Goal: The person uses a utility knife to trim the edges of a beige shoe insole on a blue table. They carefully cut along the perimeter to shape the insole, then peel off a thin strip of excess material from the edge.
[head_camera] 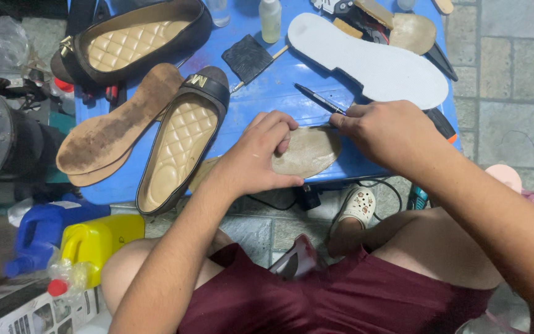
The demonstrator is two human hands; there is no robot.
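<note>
Left hand point(256, 154) presses tan insole piece point(307, 150) flat at blue worktop point(267, 93) front edge, fingers curled together. Right hand point(381, 133) fingers pinch pen point(318, 98), tip at the piece's rim. Best: hold firm, trace slowly.

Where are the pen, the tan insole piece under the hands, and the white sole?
pen point(316, 98), head view, middle of its barrel
tan insole piece point(309, 151), head view, its bare middle
white sole point(372, 62), head view, its broad middle
</note>
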